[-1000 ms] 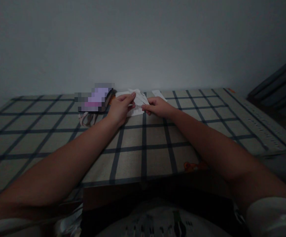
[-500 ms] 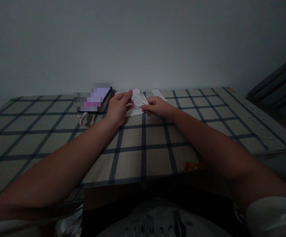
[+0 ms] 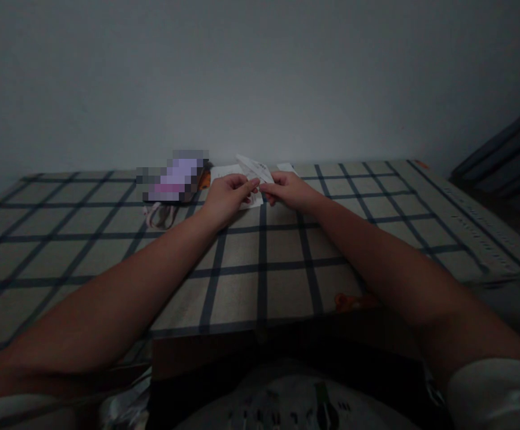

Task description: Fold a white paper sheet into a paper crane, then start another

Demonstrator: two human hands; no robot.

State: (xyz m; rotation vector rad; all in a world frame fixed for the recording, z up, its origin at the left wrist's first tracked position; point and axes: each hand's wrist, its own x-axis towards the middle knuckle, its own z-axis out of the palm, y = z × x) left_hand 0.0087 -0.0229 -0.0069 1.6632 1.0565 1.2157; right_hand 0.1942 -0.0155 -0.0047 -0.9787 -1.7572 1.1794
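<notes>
A folded piece of white paper [image 3: 256, 168] with dark print stands up between my two hands, over the table. My left hand [image 3: 228, 194] pinches its near edge between thumb and fingers. From the other side my right hand [image 3: 289, 190] grips the paper's right corner, thumb on top. The two thumb tips almost meet. Beneath my left hand lies a flat printed sheet [image 3: 224, 172], partly covered by the hand. Behind my right hand a small white paper strip [image 3: 286, 167] shows only in part.
A phone-like device with a lit purple screen [image 3: 180, 173], partly pixelated, rests at the left back, a pale looped cord [image 3: 161, 216] in front of it. The checked tablecloth [image 3: 237, 286] reaches back to a grey wall [image 3: 260, 77]. Dark slats [image 3: 506, 149] stand at the right.
My left hand has moved right, close to my right thumb. The paper, broader and crumpled-looking before, now shows as a narrower, pointed fold. My right hand has barely moved.
</notes>
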